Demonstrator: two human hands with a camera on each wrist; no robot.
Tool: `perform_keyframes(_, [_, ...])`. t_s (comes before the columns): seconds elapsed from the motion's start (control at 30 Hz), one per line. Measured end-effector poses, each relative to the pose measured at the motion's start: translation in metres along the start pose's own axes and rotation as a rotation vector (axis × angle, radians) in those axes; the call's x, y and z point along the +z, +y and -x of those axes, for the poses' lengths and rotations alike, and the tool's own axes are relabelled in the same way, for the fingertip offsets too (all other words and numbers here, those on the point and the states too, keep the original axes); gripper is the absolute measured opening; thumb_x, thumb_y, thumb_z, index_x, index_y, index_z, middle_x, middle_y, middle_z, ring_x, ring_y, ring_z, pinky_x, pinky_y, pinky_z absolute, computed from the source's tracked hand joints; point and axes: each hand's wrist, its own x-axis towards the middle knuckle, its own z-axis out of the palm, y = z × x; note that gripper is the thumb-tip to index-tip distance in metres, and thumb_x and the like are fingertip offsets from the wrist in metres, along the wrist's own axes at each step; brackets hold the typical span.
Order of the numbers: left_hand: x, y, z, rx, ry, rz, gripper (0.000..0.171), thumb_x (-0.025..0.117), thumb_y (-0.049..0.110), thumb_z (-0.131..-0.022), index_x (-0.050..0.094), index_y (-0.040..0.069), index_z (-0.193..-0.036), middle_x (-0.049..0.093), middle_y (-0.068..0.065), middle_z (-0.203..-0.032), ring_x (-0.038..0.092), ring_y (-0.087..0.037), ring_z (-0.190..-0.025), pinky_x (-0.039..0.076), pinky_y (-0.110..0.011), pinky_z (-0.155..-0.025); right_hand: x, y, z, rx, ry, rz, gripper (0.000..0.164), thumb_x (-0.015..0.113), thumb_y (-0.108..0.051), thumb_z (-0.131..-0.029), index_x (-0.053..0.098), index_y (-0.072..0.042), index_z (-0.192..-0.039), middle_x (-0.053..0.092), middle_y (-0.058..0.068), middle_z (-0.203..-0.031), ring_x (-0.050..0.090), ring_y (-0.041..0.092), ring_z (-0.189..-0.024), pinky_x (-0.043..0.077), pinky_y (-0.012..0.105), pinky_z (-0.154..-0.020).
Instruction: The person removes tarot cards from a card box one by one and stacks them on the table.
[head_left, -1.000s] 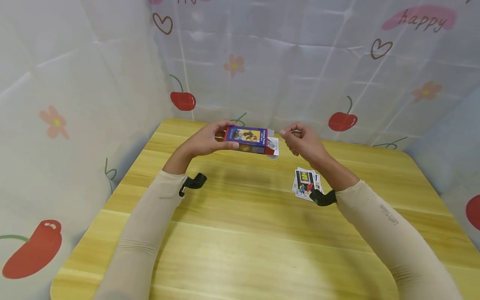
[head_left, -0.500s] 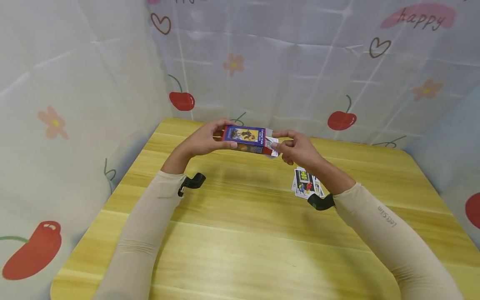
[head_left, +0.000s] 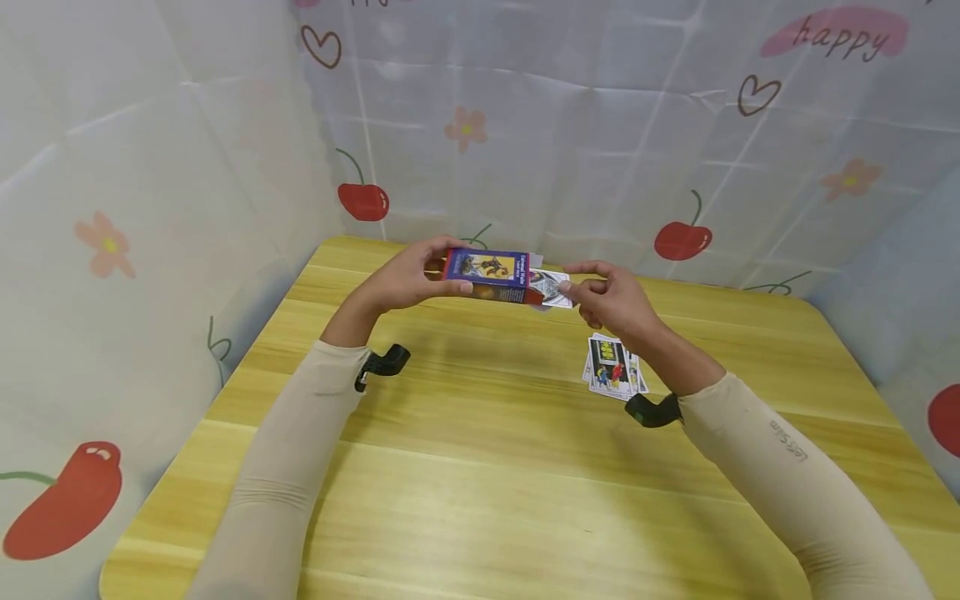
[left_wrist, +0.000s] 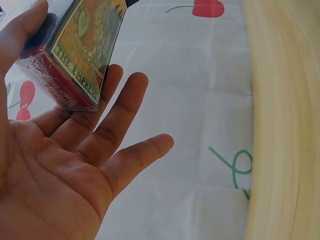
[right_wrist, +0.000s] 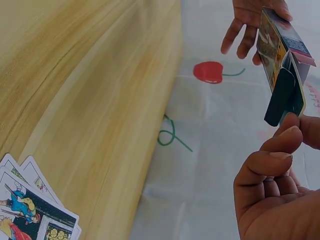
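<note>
My left hand (head_left: 408, 277) grips a blue and red tarot card box (head_left: 487, 267) above the table, thumb on the near side. In the left wrist view the underside of the box (left_wrist: 82, 55) reads "The Empress". The box's right end is open, with its flaps folded out. A white-bordered card (head_left: 551, 287) sticks partway out of that end. My right hand (head_left: 615, 304) pinches the card's outer edge between thumb and forefinger, the other fingers curled in. Below the right hand, a small loose pile of tarot cards (head_left: 611, 365) lies face up on the table.
The wooden table (head_left: 480, 483) has its far edge against a white curtain (head_left: 570, 150) printed with cherries and flowers. A black wrist mount (head_left: 652, 410) on the right arm hangs close to the card pile.
My right hand moved left to the box's open end, pinched a card and drew back right, so the card sticks out farther. The left hand and box stayed nearly still.
</note>
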Motion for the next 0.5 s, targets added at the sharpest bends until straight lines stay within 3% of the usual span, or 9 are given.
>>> perform_keyframes(0.3, [-0.0011, -0.0024, -0.0019, 0.012, -0.001, 0.005, 0.061, 0.077, 0.029, -0.086, 0.049, 0.014, -0.139, 0.059, -0.009, -0.124, 0.060, -0.024, -0.111, 0.051, -0.043, -0.100, -0.0010, 0.0016, 0.0073, 0.010, -0.043, -0.059, 0.050, 0.059, -0.028, -0.100, 0.046, -0.005, -0.142, 0.067, -0.004, -0.077, 0.045, 0.011, -0.054, 0.037, 0.028, -0.052])
perform_keyframes(0.5, [-0.0001, -0.0016, -0.0020, 0.006, -0.004, 0.006, 0.062, 0.077, 0.029, -0.086, 0.048, 0.013, -0.139, 0.060, -0.010, -0.125, 0.060, -0.024, -0.112, 0.051, -0.042, -0.101, 0.0011, 0.0049, 0.0099, 0.008, -0.029, -0.100, 0.052, 0.058, -0.024, -0.100, 0.043, -0.004, -0.146, 0.066, -0.007, -0.078, 0.045, 0.010, -0.056, 0.036, 0.027, -0.052])
